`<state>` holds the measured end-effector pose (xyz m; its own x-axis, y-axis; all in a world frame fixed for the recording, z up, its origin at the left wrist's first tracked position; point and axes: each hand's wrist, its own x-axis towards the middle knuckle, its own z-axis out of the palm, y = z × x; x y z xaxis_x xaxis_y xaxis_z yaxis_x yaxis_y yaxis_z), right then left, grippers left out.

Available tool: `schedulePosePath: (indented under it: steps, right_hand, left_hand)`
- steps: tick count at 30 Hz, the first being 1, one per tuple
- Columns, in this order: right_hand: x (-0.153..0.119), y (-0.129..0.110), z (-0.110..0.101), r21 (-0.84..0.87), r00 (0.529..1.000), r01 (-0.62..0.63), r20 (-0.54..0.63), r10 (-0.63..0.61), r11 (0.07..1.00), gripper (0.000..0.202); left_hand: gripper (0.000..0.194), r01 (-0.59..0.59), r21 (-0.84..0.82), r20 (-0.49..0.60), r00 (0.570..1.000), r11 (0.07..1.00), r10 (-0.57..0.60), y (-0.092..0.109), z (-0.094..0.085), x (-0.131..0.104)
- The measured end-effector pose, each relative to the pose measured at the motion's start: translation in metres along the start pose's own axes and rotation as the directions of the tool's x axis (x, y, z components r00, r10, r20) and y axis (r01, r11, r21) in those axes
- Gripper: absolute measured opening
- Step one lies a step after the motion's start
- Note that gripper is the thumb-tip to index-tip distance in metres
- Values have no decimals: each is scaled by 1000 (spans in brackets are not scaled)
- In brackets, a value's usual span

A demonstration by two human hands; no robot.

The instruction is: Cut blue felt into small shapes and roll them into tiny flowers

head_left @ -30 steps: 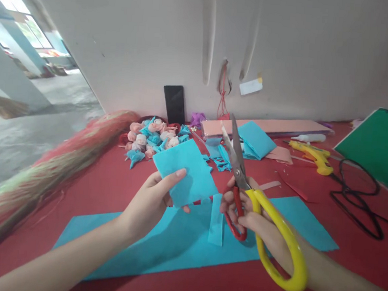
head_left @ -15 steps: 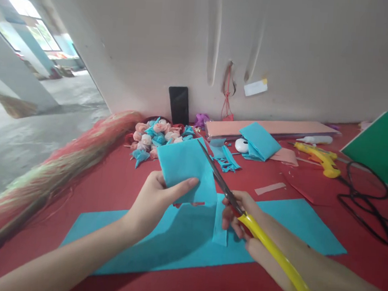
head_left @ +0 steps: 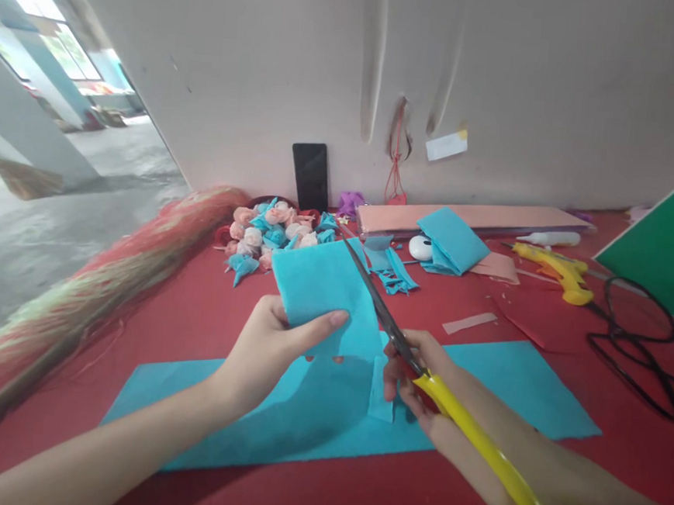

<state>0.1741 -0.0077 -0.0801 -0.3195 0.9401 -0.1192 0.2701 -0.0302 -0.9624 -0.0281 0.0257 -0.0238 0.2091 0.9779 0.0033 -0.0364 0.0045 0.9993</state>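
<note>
My left hand (head_left: 283,342) pinches a folded piece of blue crepe paper (head_left: 323,282), thumb in front and the other fingers mostly hidden behind it. In my right hand (head_left: 421,376) are long scissors with yellow handles (head_left: 474,442). Their dark blades lie along the right edge of the folded piece, tips near its top corner. A narrow blue strip (head_left: 382,396) hangs or lies below the blades; I cannot tell which. Under both hands a long blue sheet (head_left: 300,428) is spread on the red tabletop (head_left: 271,500).
Paper roses (head_left: 265,235) are heaped at the back left, before a leaning black phone (head_left: 310,176). Blue scraps (head_left: 394,272), a folded blue piece (head_left: 454,242) and a pink paper pack (head_left: 480,219) lie behind. A yellow glue gun (head_left: 557,270) with black cord (head_left: 616,337) sits right.
The scissors' blades have come closer together along the right edge of the folded paper. Both hands stay in nearly the same place, and the view has shifted slightly.
</note>
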Motion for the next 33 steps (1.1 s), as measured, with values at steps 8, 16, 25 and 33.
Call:
schedulePosePath:
  steps: [8,16,25,33]
  right_hand:
    - [-11,-30,-2,-94,999,-6,51,11,996,26]
    - [-14,-44,0,-148,998,-24,58,33,989,13]
    - [-13,-46,3,-160,1000,-27,11,29,987,13]
    - [-16,-44,-2,-109,996,81,35,-78,991,15]
  left_hand:
    - [26,25,-31,11,1000,999,-24,1,1,1]
    - [23,37,-72,26,999,997,-35,2,3,0]
    - [24,8,-70,28,1000,997,-6,1,-1,1]
    - [28,16,-81,-30,999,997,-18,8,-4,4]
